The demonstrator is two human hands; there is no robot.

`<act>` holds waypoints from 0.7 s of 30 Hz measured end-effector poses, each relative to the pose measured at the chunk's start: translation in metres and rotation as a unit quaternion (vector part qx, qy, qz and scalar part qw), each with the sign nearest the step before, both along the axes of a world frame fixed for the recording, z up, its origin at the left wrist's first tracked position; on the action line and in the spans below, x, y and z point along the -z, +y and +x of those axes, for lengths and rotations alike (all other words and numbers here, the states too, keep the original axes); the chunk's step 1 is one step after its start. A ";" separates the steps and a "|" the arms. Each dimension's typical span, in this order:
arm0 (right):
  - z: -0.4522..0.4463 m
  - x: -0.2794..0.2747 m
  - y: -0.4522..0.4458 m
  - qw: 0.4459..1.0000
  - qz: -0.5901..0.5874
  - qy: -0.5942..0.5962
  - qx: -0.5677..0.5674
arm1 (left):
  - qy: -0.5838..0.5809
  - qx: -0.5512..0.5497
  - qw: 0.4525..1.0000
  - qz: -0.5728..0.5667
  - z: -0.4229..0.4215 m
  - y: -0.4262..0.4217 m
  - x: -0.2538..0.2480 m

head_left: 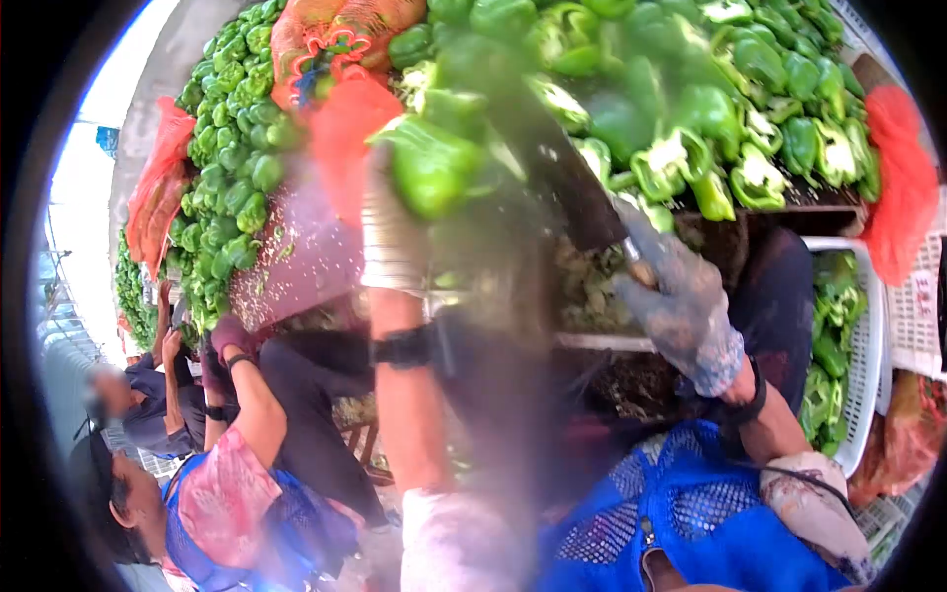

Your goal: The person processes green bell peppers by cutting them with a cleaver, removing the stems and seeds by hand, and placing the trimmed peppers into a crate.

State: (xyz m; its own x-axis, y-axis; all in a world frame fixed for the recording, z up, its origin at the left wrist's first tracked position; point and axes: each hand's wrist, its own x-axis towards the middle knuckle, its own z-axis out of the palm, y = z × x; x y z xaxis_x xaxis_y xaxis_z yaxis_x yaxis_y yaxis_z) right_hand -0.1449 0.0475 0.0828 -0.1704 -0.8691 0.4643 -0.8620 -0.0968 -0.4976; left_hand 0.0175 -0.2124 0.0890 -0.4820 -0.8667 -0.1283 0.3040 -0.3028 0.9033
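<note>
My left hand (393, 232), in a pale striped work glove, is closed round a green bell pepper (439, 170) held up over the work table. My right hand (681, 296), in a stained grey glove, grips the handle of a wide dark-bladed knife (572, 183). Its blade slants up and left, to the right of the held pepper and apart from it as far as I can see. A blurred smear across the middle of the view hides part of the blade and the space between my hands. Behind the knife lie cut-open bell peppers (671, 163) with pale cores showing.
Whole peppers (232, 148) are heaped at the left beside red mesh bags (158, 187). A white plastic basket (868, 365) of cut peppers stands at my right. Seed-strewn boards (306, 257) lie at left of centre. Two other people (237, 444) sit at the left.
</note>
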 end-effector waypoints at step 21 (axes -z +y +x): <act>0.025 -0.033 -0.017 0.989 0.122 0.074 0.025 | -0.414 -0.249 0.839 -0.252 -0.022 0.095 0.042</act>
State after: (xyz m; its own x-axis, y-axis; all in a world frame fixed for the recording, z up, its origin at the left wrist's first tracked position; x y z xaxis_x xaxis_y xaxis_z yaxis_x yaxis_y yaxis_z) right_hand -0.1202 0.0302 0.1154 -0.1615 -0.9506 0.2652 -0.9282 0.0550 -0.3680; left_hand -0.0044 -0.1175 0.0471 0.0288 -0.9790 0.2018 -0.5154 0.1584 0.8422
